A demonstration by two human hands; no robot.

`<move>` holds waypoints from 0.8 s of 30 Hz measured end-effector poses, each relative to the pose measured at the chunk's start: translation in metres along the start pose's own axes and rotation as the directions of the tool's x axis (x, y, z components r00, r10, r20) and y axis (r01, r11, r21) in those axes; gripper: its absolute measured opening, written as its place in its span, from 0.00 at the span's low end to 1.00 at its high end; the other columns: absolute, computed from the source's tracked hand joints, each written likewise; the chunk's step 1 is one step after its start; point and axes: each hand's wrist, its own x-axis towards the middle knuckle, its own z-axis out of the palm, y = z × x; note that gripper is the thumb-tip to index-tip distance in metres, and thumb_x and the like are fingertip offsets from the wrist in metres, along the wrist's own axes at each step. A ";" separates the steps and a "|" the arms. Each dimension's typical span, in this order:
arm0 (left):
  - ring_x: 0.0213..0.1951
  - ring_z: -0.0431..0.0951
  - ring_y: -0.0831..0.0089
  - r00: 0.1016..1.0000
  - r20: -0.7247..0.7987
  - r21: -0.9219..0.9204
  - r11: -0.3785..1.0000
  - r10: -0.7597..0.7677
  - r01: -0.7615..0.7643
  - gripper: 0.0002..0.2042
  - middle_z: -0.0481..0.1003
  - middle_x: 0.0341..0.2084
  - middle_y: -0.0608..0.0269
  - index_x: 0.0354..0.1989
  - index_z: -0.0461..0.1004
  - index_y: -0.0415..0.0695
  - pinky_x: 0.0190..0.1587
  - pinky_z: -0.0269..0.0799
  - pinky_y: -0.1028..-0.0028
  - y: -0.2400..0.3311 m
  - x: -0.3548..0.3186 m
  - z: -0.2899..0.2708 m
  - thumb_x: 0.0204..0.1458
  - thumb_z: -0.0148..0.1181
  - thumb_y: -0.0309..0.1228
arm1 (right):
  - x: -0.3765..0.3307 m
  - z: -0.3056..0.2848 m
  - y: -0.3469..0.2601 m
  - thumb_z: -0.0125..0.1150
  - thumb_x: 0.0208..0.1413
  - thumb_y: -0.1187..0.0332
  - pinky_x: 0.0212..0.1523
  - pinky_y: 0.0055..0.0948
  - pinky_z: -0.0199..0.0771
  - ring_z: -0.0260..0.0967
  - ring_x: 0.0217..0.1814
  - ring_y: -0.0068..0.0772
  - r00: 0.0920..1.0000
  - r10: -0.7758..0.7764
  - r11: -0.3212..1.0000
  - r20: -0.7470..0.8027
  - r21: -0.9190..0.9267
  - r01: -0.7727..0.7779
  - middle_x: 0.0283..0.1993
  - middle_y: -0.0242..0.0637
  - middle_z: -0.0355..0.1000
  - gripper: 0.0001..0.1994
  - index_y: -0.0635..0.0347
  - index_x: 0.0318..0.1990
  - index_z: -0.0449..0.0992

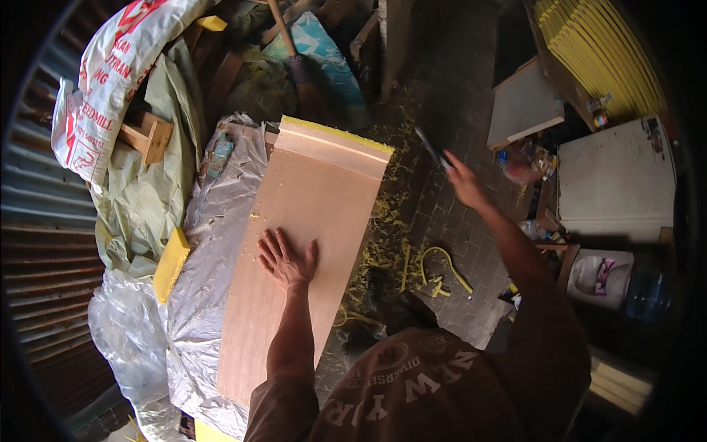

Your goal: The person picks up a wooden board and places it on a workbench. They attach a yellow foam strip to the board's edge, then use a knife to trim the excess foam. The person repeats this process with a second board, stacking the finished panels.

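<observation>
While a ribbed metal wall (44, 272) closes off the far left, a white sack with red print (121, 74) hangs over a pale green sheet (132, 214), with crumpled clear plastic (125, 342) below it. A yellow block (171, 264) leans at the near edge of the silvery plastic sheeting (210, 265). Next comes the long wooden panel (317, 191), lying aslant partly over that sheeting, its far end edged with a ragged yellow strip (339, 134). The left hand (289, 265) rests flat on the panel's middle, fingers spread wide and holding nothing. Beyond the panel's far end, a broom (282, 28) stands before a bluish sheet (324, 55). To the panel's right, yellow scraps (377, 228) litter the paved floor (442, 214), a curved yellow piece (455, 273) among them. The right hand (465, 180) is raised over the floor, well apart from the panel, its fingers wrapped round the handle of a slim tool (430, 147) that points away from the person; its exact kind is too small to tell. Farther right are a stack of yellow sheets (600, 51), a worn white panel (617, 177), a white basin (589, 272) and a bluish clear bottle (648, 295).
</observation>
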 end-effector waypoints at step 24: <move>0.76 0.36 0.54 0.962 0.068 0.096 0.959 0.263 -0.268 0.49 0.41 0.76 0.59 0.76 0.46 0.55 0.74 0.29 0.49 -0.009 -0.031 0.008 0.50 0.51 0.69 | -0.068 0.212 -0.036 0.40 0.72 0.51 0.21 0.24 0.62 0.58 0.19 0.18 0.955 0.264 0.656 -0.132 0.750 -0.078 0.22 0.25 0.61 0.23 0.51 0.66 0.64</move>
